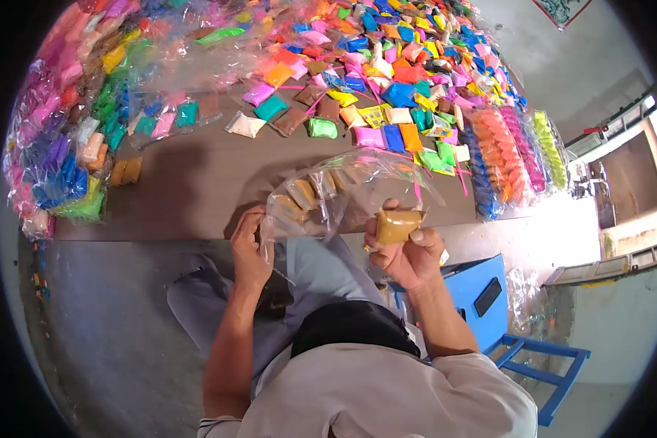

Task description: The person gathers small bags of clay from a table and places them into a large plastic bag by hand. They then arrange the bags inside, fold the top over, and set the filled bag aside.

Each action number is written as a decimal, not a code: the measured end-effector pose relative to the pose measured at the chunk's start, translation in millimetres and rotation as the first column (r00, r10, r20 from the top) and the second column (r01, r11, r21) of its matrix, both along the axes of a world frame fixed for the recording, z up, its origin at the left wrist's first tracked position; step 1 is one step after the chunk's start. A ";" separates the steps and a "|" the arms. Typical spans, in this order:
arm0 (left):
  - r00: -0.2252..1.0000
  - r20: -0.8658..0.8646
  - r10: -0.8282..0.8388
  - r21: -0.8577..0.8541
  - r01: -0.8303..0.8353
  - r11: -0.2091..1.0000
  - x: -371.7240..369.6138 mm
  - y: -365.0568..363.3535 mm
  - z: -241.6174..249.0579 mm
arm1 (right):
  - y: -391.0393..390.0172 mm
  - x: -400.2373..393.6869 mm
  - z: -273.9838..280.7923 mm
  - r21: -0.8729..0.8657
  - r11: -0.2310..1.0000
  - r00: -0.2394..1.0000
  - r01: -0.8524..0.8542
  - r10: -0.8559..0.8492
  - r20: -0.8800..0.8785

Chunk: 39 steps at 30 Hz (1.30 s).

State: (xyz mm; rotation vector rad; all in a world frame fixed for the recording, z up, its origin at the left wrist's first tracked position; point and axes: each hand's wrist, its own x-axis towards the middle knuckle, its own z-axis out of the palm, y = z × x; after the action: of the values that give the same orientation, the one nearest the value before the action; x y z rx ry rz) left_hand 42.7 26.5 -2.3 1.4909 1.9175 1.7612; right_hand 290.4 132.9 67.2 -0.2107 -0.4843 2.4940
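Note:
My left hand (251,252) is closed on the near left edge of a clear plastic bag (365,201), which lies partly over the table's front edge. Several mustard-brown packets sit in a row inside it. In my right hand (412,263) a small mustard-brown packet (399,226) is held up between thumb and fingers, just right of the bag. It looks like a soft, sealed pouch; I cannot make out its contents. A couple of similar brown packets (126,171) lie on the table to the left.
A large heap of colourful packets (409,80) covers the back of the brown table (197,164). Filled clear bags (51,153) pile up at left. Long bags of orange packets (495,157) stand at right. Beside my right arm is a blue stool (474,299) with a dark phone (487,296).

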 end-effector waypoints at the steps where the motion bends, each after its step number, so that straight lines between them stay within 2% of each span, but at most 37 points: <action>1: 1.000 -0.010 -0.005 0.011 0.005 1.000 -0.9 0.2 -0.9 | -0.3 -4.1 -1.0 0.006 1.000 1.000 -0.002 0.002 -0.020; 6: 1.000 0.010 0.016 -0.012 -0.016 1.000 0.5 -0.9 -2.7 | 2.8 -10.6 -3.0 0.070 0.995 0.997 0.076 -0.074 -0.028; 10: 0.998 0.055 0.027 -0.060 -0.023 0.998 3.3 0.1 4.4 | 13.4 -12.1 23.8 0.271 0.948 0.911 0.170 -0.256 0.323; 13: 0.996 0.082 0.018 -0.058 -0.013 0.998 3.7 0.1 5.4 | 22.7 -17.9 34.2 0.589 0.802 0.710 0.103 -0.474 0.521; 14: 0.998 0.060 0.010 -0.048 -0.007 0.999 3.0 0.6 5.3 | 28.1 -16.4 34.4 0.743 0.669 0.557 -0.015 -0.611 0.562; 15: 0.999 0.038 0.007 -0.040 -0.006 0.999 1.3 -0.1 4.3 | 31.0 -19.9 43.5 0.804 0.570 0.420 -0.168 -0.697 0.581; 17: 1.000 0.004 0.005 -0.034 -0.005 0.999 0.5 -1.6 0.6 | 33.9 -25.6 67.9 0.785 0.379 0.142 -0.491 -0.854 0.501; 20: 1.000 -0.026 0.018 -0.020 -0.018 1.000 -0.2 -0.4 -1.1 | 49.2 -28.3 52.7 0.769 -0.052 0.245 -0.638 -0.960 0.138; 22: 0.999 -0.030 0.032 0.006 -0.032 0.999 1.9 2.3 2.2 | 50.1 -40.4 66.4 0.665 0.084 0.185 -0.742 -0.928 0.324; 24: 0.999 -0.037 0.025 0.037 -0.024 0.999 0.4 3.2 -2.7 | 51.6 -50.3 67.0 0.675 0.066 0.217 -0.735 -0.920 0.326; 26: 0.998 -0.055 0.025 0.051 -0.022 0.998 -0.6 2.5 -4.9 | 56.5 -54.2 50.3 0.789 -0.101 0.336 -0.606 -0.931 0.139; 29: 0.997 -0.066 0.031 0.040 -0.028 0.999 -1.9 2.7 -4.5 | 64.3 -55.8 32.5 0.728 -0.074 0.276 -0.681 -0.948 0.162; 32: 0.999 -0.019 0.032 0.008 -0.031 0.999 0.1 1.8 -4.1 | 75.3 -53.6 30.5 0.620 -0.038 0.275 -0.784 -0.916 0.291; 35: 0.999 0.005 0.031 -0.008 -0.031 0.999 1.6 1.8 -2.2 | 84.5 -49.0 16.0 0.576 -0.208 0.354 -0.791 -0.922 0.153; 38: 0.999 0.009 0.031 -0.016 -0.031 0.999 1.7 1.1 -0.6 | 86.9 -47.4 4.7 0.560 -0.230 0.356 -0.796 -0.926 0.127; 39: 1.000 0.012 0.027 -0.015 -0.027 1.000 1.7 0.9 -0.4 | 83.9 -47.2 6.5 0.613 -0.219 0.378 -0.760 -0.915 0.142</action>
State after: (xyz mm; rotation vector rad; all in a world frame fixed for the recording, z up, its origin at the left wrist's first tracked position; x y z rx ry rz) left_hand 44.4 27.4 -2.7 1.4534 1.9498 1.7585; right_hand 243.2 216.7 73.7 -0.9401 -2.6302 0.1978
